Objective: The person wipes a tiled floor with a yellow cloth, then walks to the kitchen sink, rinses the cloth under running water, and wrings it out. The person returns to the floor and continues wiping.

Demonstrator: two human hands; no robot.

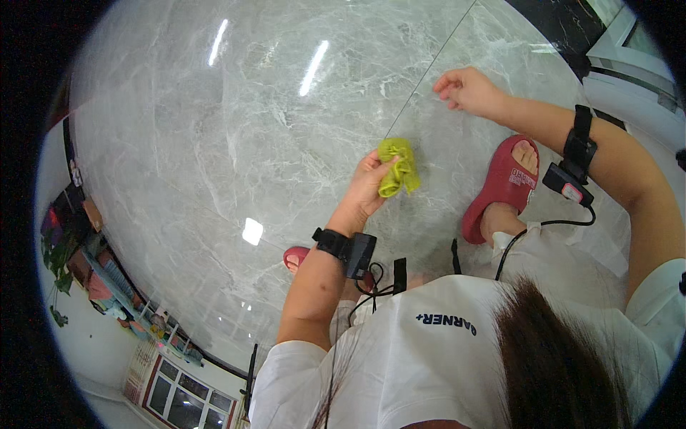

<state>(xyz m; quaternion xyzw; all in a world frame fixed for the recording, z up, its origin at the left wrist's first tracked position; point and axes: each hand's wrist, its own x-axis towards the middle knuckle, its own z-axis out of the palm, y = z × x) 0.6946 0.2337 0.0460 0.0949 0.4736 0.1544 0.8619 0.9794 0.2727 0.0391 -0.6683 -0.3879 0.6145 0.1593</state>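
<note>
My left hand (pixel 371 179) grips a bunched yellow-green cloth (pixel 397 163), thumb laid over its near side. The cloth is crumpled and partly rolled, with loose folds hanging beside the fingers. Up and to the right, my right hand (pixel 467 92) holds nothing; its fingers are bent and spread a little over the floor. Under both hands lies the glossy grey marble-patterned floor (pixel 257 145). Whether the cloth touches the floor cannot be told.
A red slipper (pixel 501 187) on my foot stands below my right hand; the other slipper (pixel 295 256) shows by my left forearm. Black cables (pixel 568 222) run from the forearm devices. A white-framed door (pixel 627 80) borders the upper right. Cluttered furniture (pixel 112 284) lines the left side.
</note>
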